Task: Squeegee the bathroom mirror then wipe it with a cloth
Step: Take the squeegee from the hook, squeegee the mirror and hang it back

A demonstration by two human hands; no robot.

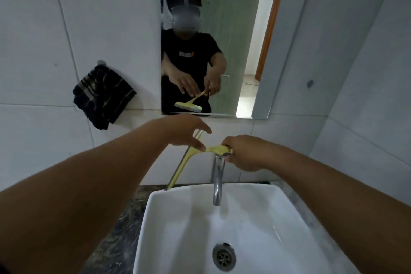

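Over the white basin and its chrome tap, my right hand grips the handle of the yellow squeegee, fingers curled round it. My left hand, fingers loosely spread, touches its neck. The blade slants down to the basin's back-left corner. Beyond, the mirror hangs on the tiled wall; a dark striped cloth hangs left of it.
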